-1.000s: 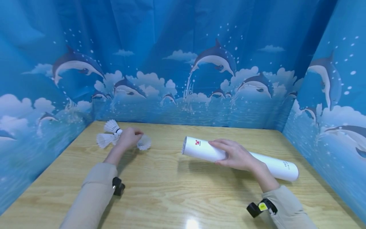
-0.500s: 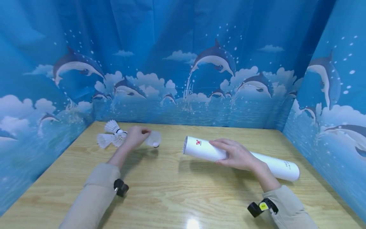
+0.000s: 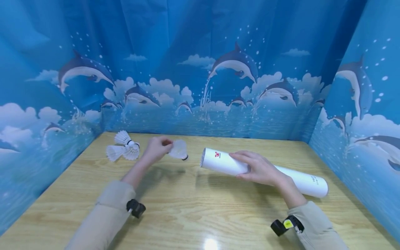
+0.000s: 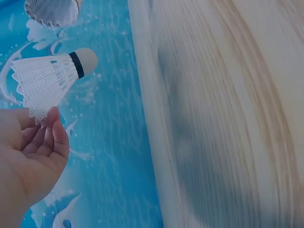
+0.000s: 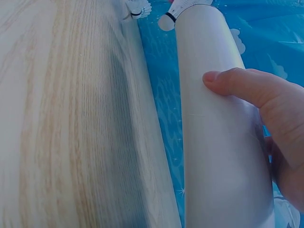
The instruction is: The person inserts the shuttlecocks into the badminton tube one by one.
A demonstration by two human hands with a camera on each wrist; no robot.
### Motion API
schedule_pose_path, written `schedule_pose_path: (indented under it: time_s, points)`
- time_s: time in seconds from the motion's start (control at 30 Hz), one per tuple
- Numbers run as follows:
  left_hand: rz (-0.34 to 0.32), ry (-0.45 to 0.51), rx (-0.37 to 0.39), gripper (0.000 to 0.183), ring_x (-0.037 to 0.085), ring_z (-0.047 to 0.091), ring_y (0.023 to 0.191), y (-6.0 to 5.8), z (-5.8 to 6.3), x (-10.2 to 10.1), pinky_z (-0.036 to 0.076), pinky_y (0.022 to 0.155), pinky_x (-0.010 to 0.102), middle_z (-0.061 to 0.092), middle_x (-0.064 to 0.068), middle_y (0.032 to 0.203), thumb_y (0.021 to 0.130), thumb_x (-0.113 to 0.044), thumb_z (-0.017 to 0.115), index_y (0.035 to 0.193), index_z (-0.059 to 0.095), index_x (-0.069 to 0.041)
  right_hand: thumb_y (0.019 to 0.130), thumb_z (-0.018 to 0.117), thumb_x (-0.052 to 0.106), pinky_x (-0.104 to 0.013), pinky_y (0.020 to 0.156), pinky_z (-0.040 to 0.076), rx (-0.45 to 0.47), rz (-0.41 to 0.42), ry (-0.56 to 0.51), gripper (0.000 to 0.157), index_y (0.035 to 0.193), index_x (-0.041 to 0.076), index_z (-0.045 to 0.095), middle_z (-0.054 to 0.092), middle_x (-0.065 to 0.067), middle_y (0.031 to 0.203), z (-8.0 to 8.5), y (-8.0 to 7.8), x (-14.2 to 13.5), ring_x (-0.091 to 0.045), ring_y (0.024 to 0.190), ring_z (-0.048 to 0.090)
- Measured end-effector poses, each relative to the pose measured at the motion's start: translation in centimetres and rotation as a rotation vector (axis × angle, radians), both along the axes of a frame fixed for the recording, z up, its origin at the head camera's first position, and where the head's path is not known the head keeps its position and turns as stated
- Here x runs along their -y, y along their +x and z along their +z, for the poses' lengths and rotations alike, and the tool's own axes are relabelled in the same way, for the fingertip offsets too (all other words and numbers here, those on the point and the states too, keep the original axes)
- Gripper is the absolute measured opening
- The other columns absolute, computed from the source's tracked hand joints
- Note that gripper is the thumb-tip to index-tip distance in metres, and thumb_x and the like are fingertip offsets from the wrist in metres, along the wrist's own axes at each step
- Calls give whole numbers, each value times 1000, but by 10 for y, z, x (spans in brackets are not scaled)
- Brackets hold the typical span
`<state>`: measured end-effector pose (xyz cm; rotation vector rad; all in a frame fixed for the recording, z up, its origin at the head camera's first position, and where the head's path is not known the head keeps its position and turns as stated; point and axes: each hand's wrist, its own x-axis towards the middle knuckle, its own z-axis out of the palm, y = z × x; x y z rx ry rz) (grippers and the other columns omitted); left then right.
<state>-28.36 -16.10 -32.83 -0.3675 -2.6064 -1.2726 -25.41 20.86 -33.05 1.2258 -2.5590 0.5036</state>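
Observation:
My left hand (image 3: 157,148) pinches a white shuttlecock (image 3: 178,149) by the rim of its skirt, above the table. Its pale cork with a black band (image 4: 76,65) points away from the fingertips, toward the tube. Around the middle of a long white tube (image 3: 223,162) with a red logo, my right hand (image 3: 257,168) keeps its grip, thumb on the near side in the right wrist view. The tube's left end is raised and its open mouth (image 4: 53,13) faces the shuttlecock, a short gap apart. The tube's right end slopes down to the table. My right palm is hidden.
Three more shuttlecocks lie in a cluster at the table's far left, one of them (image 3: 132,151) nearest my left hand. The wooden table (image 3: 187,208) is bounded at the back and sides by a blue dolphin-print curtain (image 3: 175,86).
My left hand has moved right with the shuttlecock, away from the cluster and closer to the tube's mouth. The shuttlecock's cork has swung round to the right. My right hand and the tube barely moved.

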Motion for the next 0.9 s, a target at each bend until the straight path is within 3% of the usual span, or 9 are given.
schedule_pose_path:
  time_s: [0.17, 0.43, 0.77, 0.9]
  points:
    - [-12, 89, 19, 15, 22, 60, 76, 4, 0, -11, 50, 61, 28, 66, 15, 90, 86, -3, 60, 98, 66, 4, 71, 80, 25, -48, 86, 47, -15, 4, 3, 70, 134, 13, 50, 54, -10, 127, -2, -1, 2, -31, 110, 53]
    - [-61, 169, 44, 12, 18, 60, 74, 9, -2, -29, 52, 63, 30, 66, 14, 88, 86, -1, 61, 95, 65, 5, 70, 81, 25, -50, 88, 45, -56, 4, 2, 72, 134, 14, 50, 54, -11, 128, -6, -3, 4, -32, 111, 53]
    - [-21, 301, 89, 12, 19, 59, 75, 12, 1, -43, 53, 69, 36, 64, 15, 90, 85, -1, 61, 95, 63, 6, 70, 81, 25, -51, 88, 44, -123, 11, -8, 71, 133, 15, 51, 54, -9, 128, -7, -6, 10, -31, 111, 53]
    - [-14, 355, 104, 10, 19, 58, 75, 10, -1, -49, 53, 68, 33, 64, 16, 88, 85, 0, 61, 93, 62, 6, 69, 82, 24, -51, 90, 43, -146, 12, -12, 73, 134, 15, 50, 54, -10, 128, -6, -8, 11, -31, 111, 53]
